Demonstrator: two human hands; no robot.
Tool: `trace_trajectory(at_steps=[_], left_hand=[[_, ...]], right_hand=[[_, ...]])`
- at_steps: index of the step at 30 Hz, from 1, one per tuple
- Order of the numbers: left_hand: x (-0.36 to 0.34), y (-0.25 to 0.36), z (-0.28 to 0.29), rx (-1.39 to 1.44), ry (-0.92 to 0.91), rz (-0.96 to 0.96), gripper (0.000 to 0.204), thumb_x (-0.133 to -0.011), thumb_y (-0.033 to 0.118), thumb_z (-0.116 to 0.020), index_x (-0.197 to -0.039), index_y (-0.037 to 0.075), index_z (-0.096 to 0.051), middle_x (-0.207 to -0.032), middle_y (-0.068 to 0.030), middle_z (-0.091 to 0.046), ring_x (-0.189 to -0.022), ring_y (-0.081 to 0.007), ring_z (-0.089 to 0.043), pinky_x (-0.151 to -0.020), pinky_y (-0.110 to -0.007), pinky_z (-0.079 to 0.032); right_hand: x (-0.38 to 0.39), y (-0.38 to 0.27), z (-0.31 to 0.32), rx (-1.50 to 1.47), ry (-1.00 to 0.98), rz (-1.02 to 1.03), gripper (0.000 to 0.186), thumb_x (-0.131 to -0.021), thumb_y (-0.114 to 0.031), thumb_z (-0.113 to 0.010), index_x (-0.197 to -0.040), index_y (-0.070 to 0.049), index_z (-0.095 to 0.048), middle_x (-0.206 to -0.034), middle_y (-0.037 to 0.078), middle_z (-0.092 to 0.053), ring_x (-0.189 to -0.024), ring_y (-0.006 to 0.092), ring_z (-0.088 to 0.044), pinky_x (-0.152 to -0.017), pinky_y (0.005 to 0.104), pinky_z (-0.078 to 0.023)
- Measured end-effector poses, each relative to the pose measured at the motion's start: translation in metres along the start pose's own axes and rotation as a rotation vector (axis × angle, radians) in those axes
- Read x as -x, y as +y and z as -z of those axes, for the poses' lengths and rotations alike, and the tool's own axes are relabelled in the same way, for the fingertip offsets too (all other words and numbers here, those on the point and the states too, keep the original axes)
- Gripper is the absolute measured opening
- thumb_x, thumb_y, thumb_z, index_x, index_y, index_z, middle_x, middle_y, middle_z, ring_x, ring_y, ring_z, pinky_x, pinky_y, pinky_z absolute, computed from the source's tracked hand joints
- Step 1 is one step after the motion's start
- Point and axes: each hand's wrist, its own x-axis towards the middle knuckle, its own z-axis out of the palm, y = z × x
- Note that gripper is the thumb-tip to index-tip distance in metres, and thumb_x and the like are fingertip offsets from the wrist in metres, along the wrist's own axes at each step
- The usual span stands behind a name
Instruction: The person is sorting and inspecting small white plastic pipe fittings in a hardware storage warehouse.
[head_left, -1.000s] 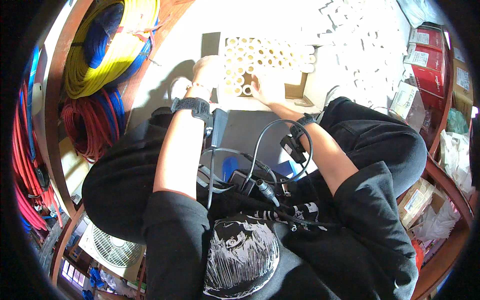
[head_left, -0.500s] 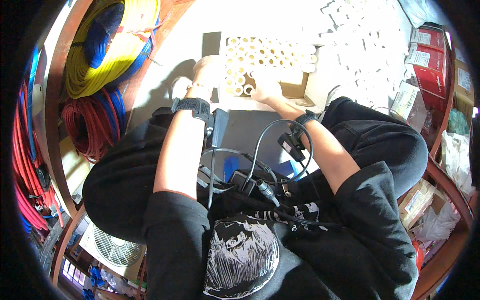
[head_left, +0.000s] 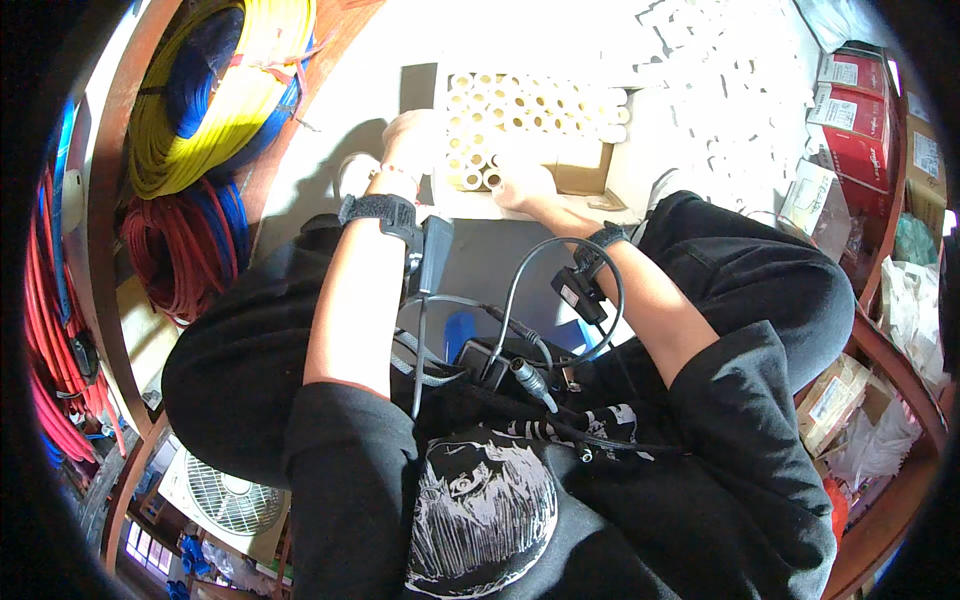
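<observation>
An open cardboard box (head_left: 582,178) stands on the floor in front of me. Inside it, several rows of white rolls (head_left: 540,101) with round hollow ends are packed upright. At the box's left side is my left hand (head_left: 408,140); glare washes out its fingers, so their grip does not show. My right hand (head_left: 525,185) reaches over the near side of the box, its fingers bent beside a white roll (head_left: 492,178) at the near edge. Whether that roll is in its grasp is lost in the bright light. Each wrist wears a black strap with a small device.
Many white pieces (head_left: 735,120) lie scattered right of the box. Coils of yellow and blue tubing (head_left: 155,150) and red tubing (head_left: 165,250) hang at left. Red cartons (head_left: 855,140) are stacked at right. A black cable (head_left: 510,285) loops over my lap. A fan (head_left: 235,500) sits lower left.
My right hand has shifted slightly left and nearer to me along the box's near side, baring more cardboard behind it. My left hand stays by the box's left side.
</observation>
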Motion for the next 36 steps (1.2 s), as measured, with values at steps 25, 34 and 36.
trace_trajectory(at_steps=[25, 34, 36], left_hand=[[0.012, -0.012, 0.005, 0.109, 0.04, -0.055, 0.021, -0.072, 0.019, -0.048, -0.067, 0.001, -0.058, -0.054, -0.0098, -0.056, -0.042, -0.0171, -0.052, -0.041, -0.027, -0.04], [0.008, 0.016, 0.003, -0.454, 0.036, 0.069, 0.012, -0.061, 0.0, -0.052, -0.07, -0.004, -0.057, -0.064, -0.0194, -0.056, -0.059, -0.0257, -0.058, -0.057, -0.032, -0.045], [0.007, 0.019, -0.002, -0.423, 0.046, 0.05, 0.014, -0.058, 0.002, -0.055, -0.07, -0.004, -0.058, -0.066, -0.0198, -0.056, -0.065, -0.0275, -0.058, -0.06, -0.032, -0.045]], right_hand=[[-0.002, 0.109, 0.077, -0.392, 0.922, -0.011, 0.014, -0.068, -0.012, -0.051, -0.081, -0.007, -0.053, -0.077, 0.01, -0.054, -0.071, 0.0232, -0.052, -0.062, 0.033, -0.04], [0.022, 0.232, 0.124, -0.049, 0.66, -0.657, 0.028, -0.065, -0.018, -0.055, -0.091, -0.008, -0.053, -0.083, 0.009, -0.054, -0.08, 0.0223, -0.053, -0.067, 0.0318, -0.042], [0.02, 0.244, 0.129, -0.043, 0.649, -0.66, 0.03, -0.064, -0.021, -0.057, -0.091, -0.01, -0.053, -0.083, 0.008, -0.054, -0.079, 0.0218, -0.053, -0.068, 0.0312, -0.042]])
